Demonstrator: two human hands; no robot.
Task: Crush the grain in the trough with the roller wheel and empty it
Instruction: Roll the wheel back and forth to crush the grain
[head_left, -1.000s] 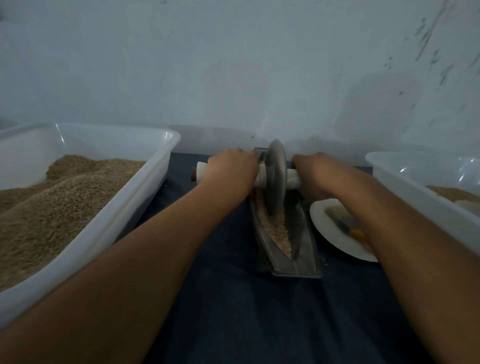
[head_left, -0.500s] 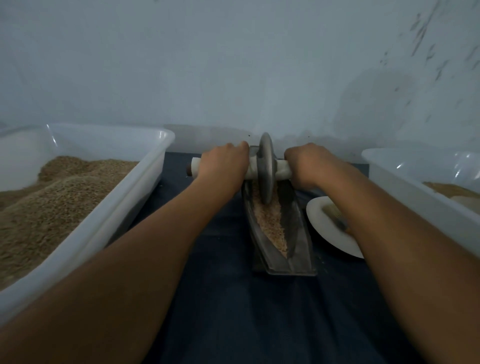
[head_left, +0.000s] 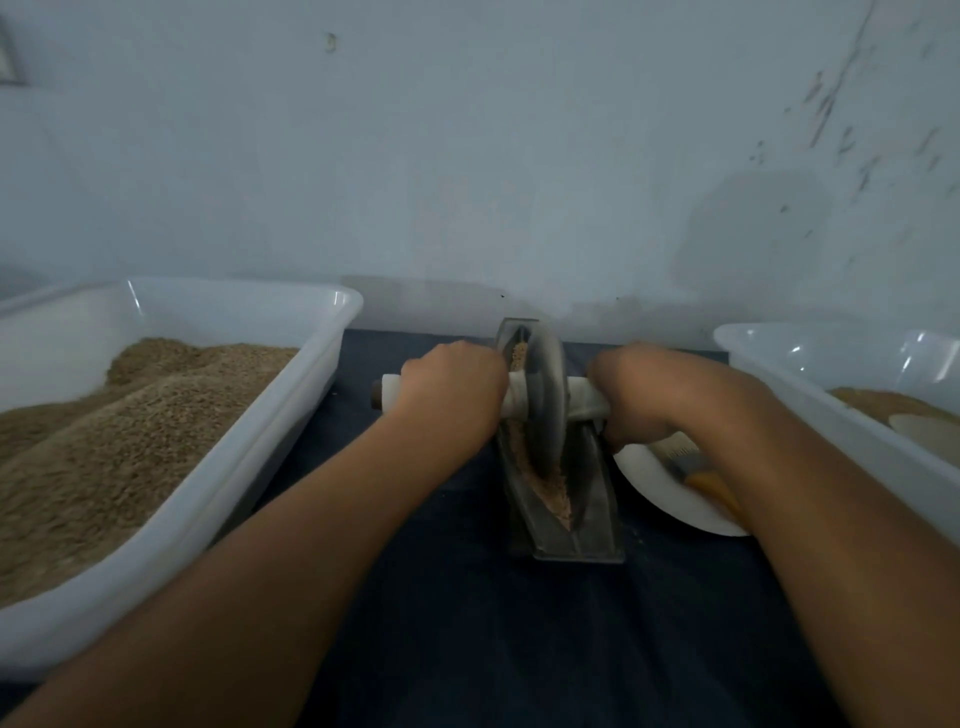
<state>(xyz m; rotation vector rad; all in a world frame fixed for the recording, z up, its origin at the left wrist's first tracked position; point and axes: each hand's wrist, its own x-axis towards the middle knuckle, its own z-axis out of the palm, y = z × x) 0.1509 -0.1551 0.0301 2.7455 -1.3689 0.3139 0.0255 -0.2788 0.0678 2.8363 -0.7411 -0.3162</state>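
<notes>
A narrow dark metal trough (head_left: 597, 499) lies lengthwise on the dark cloth, with crushed tan grain (head_left: 553, 491) along its groove. A grey roller wheel (head_left: 545, 400) stands upright in the groove near the middle of the trough. Its axle has white handles on both sides. My left hand (head_left: 452, 387) is closed around the left handle, whose end sticks out to the left. On the other side, my right hand (head_left: 631, 395) grips the right handle. The wheel hides part of the grain behind it.
A large white tub (head_left: 218, 499) full of whole grain stands at the left. Another white tub (head_left: 831, 426) with some grain stands at the right. A white plate (head_left: 654, 488) holding a brush (head_left: 698, 470) lies beside the trough, under my right forearm. A wall rises just behind.
The wheel rolled to the far end of the trough half a second ago and has now come back toward me, near the middle. Both hands stayed on the handles.
</notes>
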